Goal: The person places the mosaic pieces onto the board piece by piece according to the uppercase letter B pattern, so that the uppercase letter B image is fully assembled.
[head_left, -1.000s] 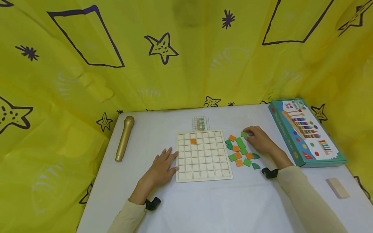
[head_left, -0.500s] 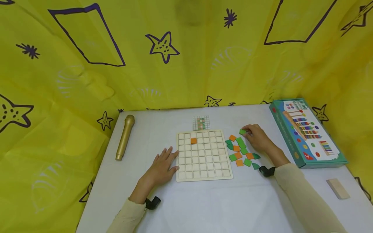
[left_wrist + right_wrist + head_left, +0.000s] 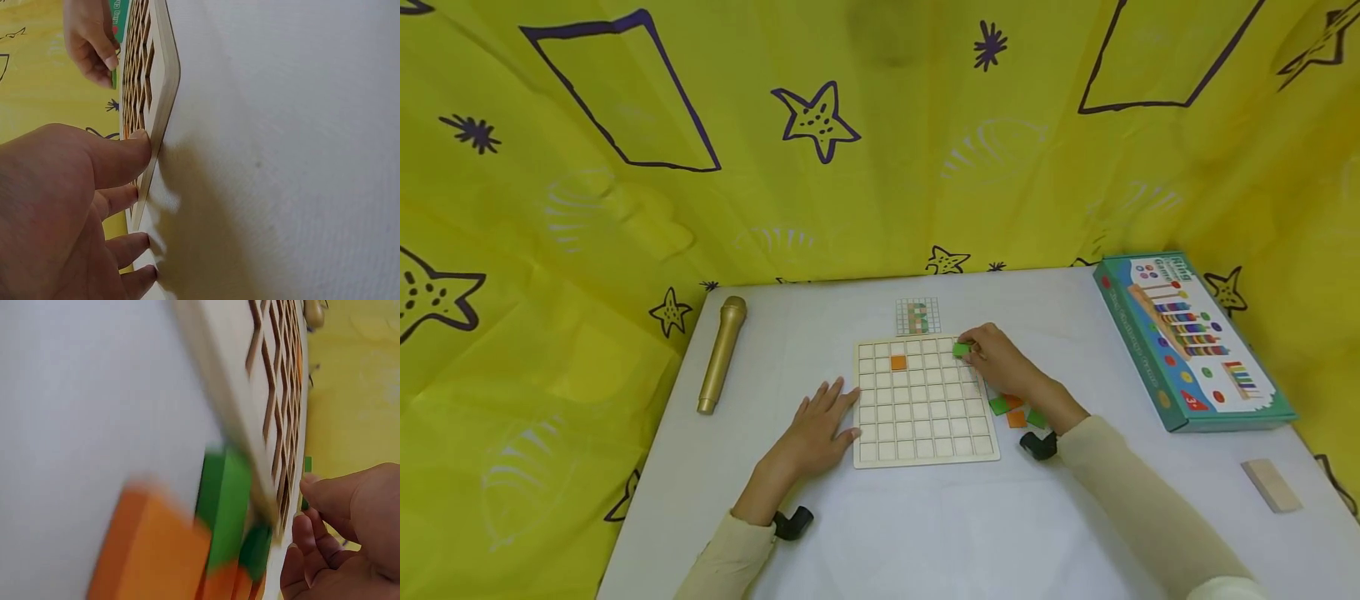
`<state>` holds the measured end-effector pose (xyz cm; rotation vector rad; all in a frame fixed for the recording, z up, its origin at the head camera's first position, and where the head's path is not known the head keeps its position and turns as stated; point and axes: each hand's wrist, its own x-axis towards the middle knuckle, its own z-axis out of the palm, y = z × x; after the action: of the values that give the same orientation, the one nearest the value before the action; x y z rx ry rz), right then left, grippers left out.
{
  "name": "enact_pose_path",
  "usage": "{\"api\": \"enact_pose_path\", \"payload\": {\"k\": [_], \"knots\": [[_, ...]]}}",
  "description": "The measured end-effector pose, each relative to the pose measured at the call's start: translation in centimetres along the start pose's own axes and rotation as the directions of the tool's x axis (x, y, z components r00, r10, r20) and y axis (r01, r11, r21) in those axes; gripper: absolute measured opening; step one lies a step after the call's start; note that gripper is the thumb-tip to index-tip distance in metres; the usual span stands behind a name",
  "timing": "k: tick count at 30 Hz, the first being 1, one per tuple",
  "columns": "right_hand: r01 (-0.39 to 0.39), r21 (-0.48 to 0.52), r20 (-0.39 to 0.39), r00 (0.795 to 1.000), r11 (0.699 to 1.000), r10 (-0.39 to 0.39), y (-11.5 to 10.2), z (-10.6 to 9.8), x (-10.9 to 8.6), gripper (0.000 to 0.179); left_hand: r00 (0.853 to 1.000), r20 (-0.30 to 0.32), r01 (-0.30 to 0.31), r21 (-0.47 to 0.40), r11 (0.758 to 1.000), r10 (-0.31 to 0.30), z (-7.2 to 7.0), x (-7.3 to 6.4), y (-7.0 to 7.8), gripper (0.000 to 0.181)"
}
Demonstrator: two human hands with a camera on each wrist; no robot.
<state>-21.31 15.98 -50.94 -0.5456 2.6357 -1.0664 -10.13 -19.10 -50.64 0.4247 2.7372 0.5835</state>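
Observation:
A wooden grid board point(image 3: 925, 460) lies mid-table with one orange square tile point(image 3: 898, 362) in a cell of its second row. My left hand point(image 3: 816, 432) rests at the board's left edge, fingers spread; in the left wrist view its thumb touches the rim. Between thumb and finger, my right hand point(image 3: 1000, 358) pinches a green square tile point(image 3: 961, 350) over the board's upper right corner. Beneath my right forearm, loose orange tiles point(image 3: 1017, 418) and green tiles point(image 3: 1036, 418) lie beside the board, partly hidden. The right wrist view shows a dark green piece point(image 3: 255, 553) among them.
A small printed pattern card point(image 3: 917, 317) lies just behind the board. To the left is a gold microphone point(image 3: 721, 354). A boxed ring game point(image 3: 1191, 342) and a small wooden block point(image 3: 1271, 485) are at the right. A yellow patterned cloth point(image 3: 880, 192) hangs behind the table.
My right hand has carried the green tile leftward from the loose pile to above the board's upper right corner. My left hand has stayed at the board's edge.

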Motion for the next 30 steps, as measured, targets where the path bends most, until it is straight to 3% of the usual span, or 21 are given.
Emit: {"api": "enact_pose_path", "payload": {"k": [6,11,19,30], "knots": [[0.055,0.004,0.056,0.997,0.998,-0.056,-2.3,2.6,1.2,0.030,1.000,-0.001,-0.004,0.000,1.000,0.004,0.1,0.1,-0.1,0.065],[0.090,-0.068,0.053,0.995,0.994,-0.087,-3.2,4.0,2.3,0.029,1.000,-0.005,-0.007,0.008,1.000,0.007,0.1,0.1,-0.1,0.065],[0.118,-0.158,0.057,0.992,0.980,-0.111,-4.5,4.5,3.0,0.017,1.000,-0.013,-0.014,0.008,1.000,0.014,0.0,0.0,0.0,0.064],[0.137,-0.176,0.050,0.990,0.975,-0.130,-4.6,4.6,2.7,0.019,1.000,-0.011,-0.010,0.008,1.000,0.010,0.2,0.1,-0.2,0.064]]}}
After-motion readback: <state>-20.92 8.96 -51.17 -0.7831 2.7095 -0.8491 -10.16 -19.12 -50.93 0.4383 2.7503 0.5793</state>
